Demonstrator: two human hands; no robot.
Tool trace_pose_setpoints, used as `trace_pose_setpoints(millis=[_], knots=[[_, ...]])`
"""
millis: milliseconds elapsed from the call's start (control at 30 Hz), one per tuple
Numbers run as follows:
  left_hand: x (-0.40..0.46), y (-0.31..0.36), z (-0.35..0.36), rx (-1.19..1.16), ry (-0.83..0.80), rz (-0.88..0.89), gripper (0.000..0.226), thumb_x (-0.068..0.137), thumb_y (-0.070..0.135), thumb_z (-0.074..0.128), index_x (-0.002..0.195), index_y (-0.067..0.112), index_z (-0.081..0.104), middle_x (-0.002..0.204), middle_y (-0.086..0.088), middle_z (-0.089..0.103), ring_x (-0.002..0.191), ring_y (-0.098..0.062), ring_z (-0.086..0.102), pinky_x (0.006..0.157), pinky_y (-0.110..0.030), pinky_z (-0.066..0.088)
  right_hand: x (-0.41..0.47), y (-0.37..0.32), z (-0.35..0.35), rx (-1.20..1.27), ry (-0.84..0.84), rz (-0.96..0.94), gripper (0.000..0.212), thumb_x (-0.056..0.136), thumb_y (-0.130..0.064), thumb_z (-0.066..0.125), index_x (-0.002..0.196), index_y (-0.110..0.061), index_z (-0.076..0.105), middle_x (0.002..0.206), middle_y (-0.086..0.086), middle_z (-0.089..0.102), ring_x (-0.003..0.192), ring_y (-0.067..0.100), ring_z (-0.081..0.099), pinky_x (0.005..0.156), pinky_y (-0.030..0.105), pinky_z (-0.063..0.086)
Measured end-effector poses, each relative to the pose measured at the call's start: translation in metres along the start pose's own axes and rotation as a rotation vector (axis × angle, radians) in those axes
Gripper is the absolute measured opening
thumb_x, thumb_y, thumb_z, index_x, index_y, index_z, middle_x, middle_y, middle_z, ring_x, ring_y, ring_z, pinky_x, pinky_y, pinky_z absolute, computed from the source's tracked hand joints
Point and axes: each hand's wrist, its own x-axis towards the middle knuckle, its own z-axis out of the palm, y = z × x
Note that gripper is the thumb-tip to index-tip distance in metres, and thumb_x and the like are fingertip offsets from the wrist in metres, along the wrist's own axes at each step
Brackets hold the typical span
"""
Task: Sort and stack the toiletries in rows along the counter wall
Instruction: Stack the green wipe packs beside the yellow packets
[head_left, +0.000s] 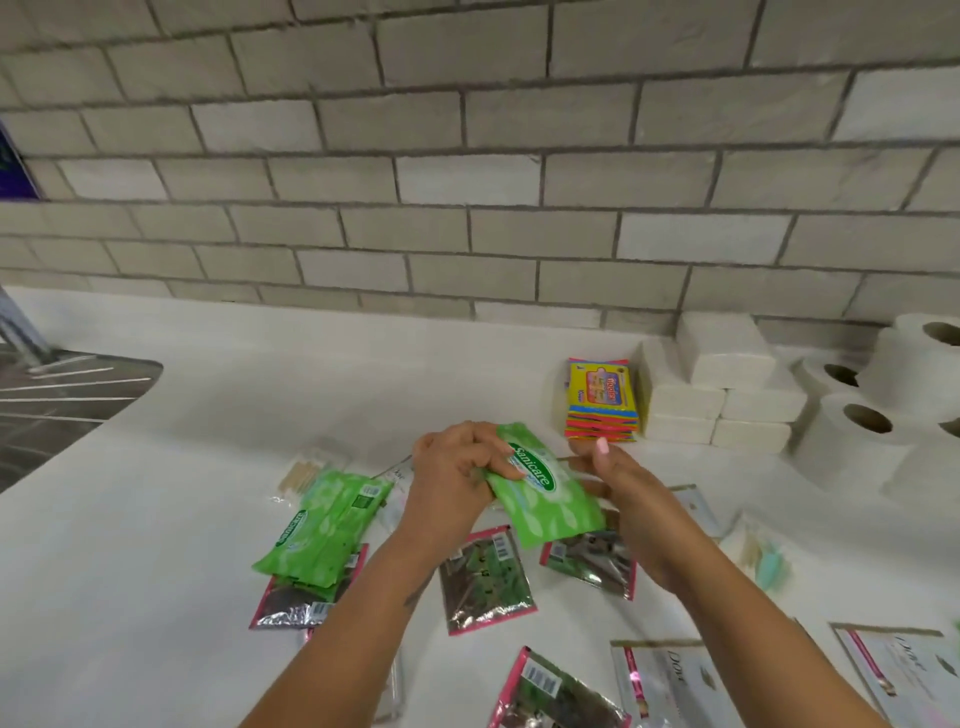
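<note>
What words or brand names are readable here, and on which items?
"Sanicare": green wipes pack gripped by left hand.
"Sanicare", partly readable: green pack lying on counter.
"Dove": white sachet.
Yellow packet: print too blurred.
Barcode digits: too small.

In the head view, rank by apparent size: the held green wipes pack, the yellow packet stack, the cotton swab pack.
1. Held green wipes pack, though nearer the camera, so unsure.
2. Yellow packet stack, close behind.
3. Cotton swab pack, smallest.
</note>
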Motion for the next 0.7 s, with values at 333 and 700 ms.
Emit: trace_pose_setpoints(millis=[333, 700], knots=[[0.015, -0.03, -0.021, 0.029, 0.136, 0.02, 0.041, 0.071, -0.007, 0.068, 0.077, 0.034, 0.068, 0.129, 0.02, 0.046, 0.122, -0.006, 0.039, 0.098, -0.012, 0.034, 0.035, 0.01, 0.04, 0.279, -0.063, 0.173, 0.042, 0.067, -0.017, 0.068, 0.107, -0.003, 0.065, 0.1, 0.016, 0.072, 0.085, 0.026, 0.071, 0.07, 0.032, 0.058], [0.064, -0.044, -0.036, -0.618, -0.058, -0.856, 0.026, 0.088, 0.03, 0.063, 0.098, 0.006, 0.065, 0.093, -0.016, 0.073, 0.078, -0.03, 0.071, 0.07, -0.038, 0.06, 0.07, 0.017, 0.069, 0.064, 0.128, 0.067, 0.035, 0.077, -0.005, 0.071, 0.111, -0.001, 0.064, 0.095, 0.014, 0.073, 0.083, 0.027, 0.071, 0.071, 0.034, 0.056]])
